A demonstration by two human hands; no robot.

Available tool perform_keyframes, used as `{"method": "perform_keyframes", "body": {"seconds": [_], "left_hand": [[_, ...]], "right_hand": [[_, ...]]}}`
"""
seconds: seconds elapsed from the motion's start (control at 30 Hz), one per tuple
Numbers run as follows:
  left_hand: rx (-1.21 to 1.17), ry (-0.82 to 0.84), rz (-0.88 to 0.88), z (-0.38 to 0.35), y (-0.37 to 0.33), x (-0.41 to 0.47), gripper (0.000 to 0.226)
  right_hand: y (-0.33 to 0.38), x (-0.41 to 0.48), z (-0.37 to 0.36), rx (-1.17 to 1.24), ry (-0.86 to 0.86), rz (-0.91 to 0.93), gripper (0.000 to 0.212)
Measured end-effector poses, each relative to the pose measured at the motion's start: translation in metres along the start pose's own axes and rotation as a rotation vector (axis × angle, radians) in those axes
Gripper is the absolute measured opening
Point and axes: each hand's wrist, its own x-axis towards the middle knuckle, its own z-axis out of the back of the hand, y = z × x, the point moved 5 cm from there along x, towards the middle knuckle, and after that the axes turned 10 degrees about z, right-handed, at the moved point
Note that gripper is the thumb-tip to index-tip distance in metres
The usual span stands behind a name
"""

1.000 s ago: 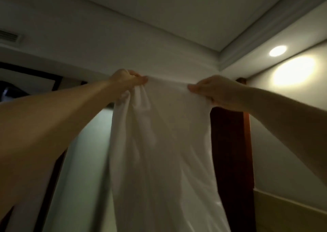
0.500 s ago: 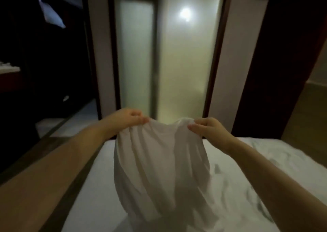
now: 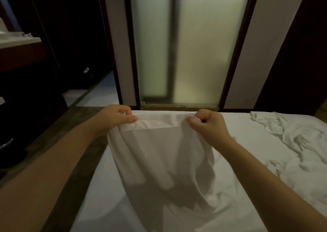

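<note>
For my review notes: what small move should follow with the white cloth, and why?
Probably lower the white cloth flat onto the bed: left hand and right hand pinch its top edge, and its lower part bunches there.

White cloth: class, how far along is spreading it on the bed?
Done: the white cloth is gripped at its top edge by left hand and right hand. In hand: it hangs, lower end on the bed. Left: laying it flat; a crumpled cloth lies untouched.
</note>
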Motion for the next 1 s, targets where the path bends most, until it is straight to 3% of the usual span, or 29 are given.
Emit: {"method": "perform_keyframes", "body": {"seconds": [0.1, 0.23, 0.33, 0.4, 0.47, 0.63, 0.73, 0.8, 0.9, 1.0], "left_hand": [[0.126, -0.070, 0.032, -0.020, -0.028, 0.008, 0.007], [0.449, -0.075, 0.004, -0.052, -0.077, 0.012, 0.044], [0.572, 0.028, -0.126, -0.095, -0.118, 0.000, 0.071], [0.558, 0.087, -0.238, -0.120, -0.138, -0.003, 0.061], [0.496, 0.096, -0.335, -0.133, -0.152, 0.001, 0.033], [0.327, 0.214, -0.308, -0.152, -0.161, 0.018, 0.024], [0.245, 0.335, -0.224, -0.152, -0.162, 0.023, 0.020], [0.249, 0.401, -0.172, -0.148, -0.161, 0.022, 0.018], [0.285, 0.510, -0.098, -0.142, -0.153, 0.013, 0.014], [0.323, 0.486, -0.053, -0.124, -0.131, -0.002, 0.018]], "right_hand": [[0.005, 0.002, 0.004, -0.101, 0.056, 0.260, 0.042], [0.010, 0.002, 0.022, -0.137, 0.142, 0.464, 0.052], [0.015, -0.004, 0.034, -0.058, 0.229, 0.607, 0.042], [0.011, -0.006, 0.041, 0.024, 0.299, 0.655, 0.032], [0.004, -0.007, 0.048, 0.046, 0.347, 0.677, 0.025], [-0.033, 0.002, 0.073, 0.192, 0.496, 0.425, 0.022], [-0.057, 0.007, 0.077, 0.506, 0.801, 0.113, 0.014], [-0.068, 0.006, 0.073, 0.571, 1.040, -0.018, 0.024], [-0.067, 0.005, 0.057, 0.495, 1.240, -0.045, 0.031], [-0.053, 0.012, 0.036, 0.311, 1.190, 0.026, 0.032]]}}
